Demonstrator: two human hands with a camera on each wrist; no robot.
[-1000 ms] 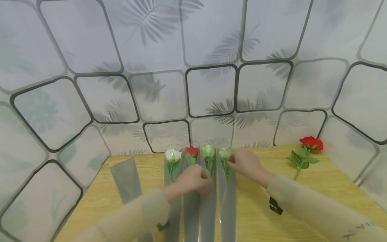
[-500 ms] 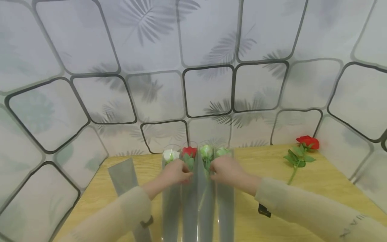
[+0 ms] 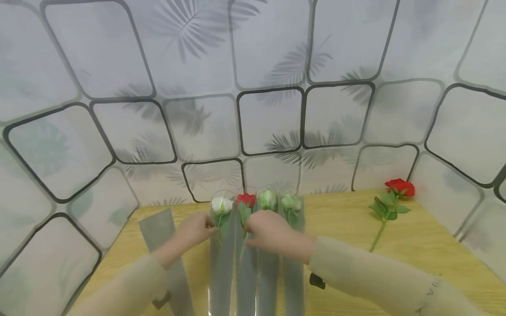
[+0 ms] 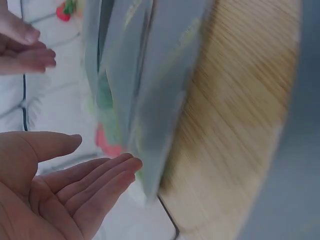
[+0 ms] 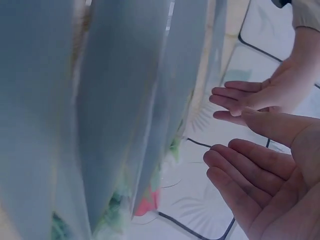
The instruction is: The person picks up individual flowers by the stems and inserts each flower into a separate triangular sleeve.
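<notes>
From the head view I see four sleeved roses lying side by side on the table [image 3: 415,245]: a white rose [image 3: 220,205], a red rose [image 3: 246,199] and two pale green ones [image 3: 268,199] [image 3: 291,202]. My left hand [image 3: 195,228] sits at the white rose's sleeve [image 3: 221,263], fingertips at its edge; my right hand [image 3: 266,228] lies over the middle sleeves below the blooms. I cannot tell from here whether either hand pinches the film. A spare sleeve [image 3: 160,232] lies to the left, and a loose rose [image 3: 389,206] lies well apart to the right.

The left wrist view shows the left hand [image 4: 60,185] with fingers straight and relaxed, gripping nothing, just beside a sleeve edge [image 4: 165,100]. The picture is blurred.

The right wrist view shows the right hand [image 5: 265,175] likewise flat and holding nothing, near the sleeves [image 5: 125,100], with the left hand [image 5: 255,97] beyond.

My worry: the film looks slick, and flat hands have little hold on it. A sideways nudge could slide one sleeve over its neighbour or fan the row apart. Pressing down near the blooms could crush petals or leaves. A careless left sleeve cuff could drag the spare sleeve off the table.
</notes>
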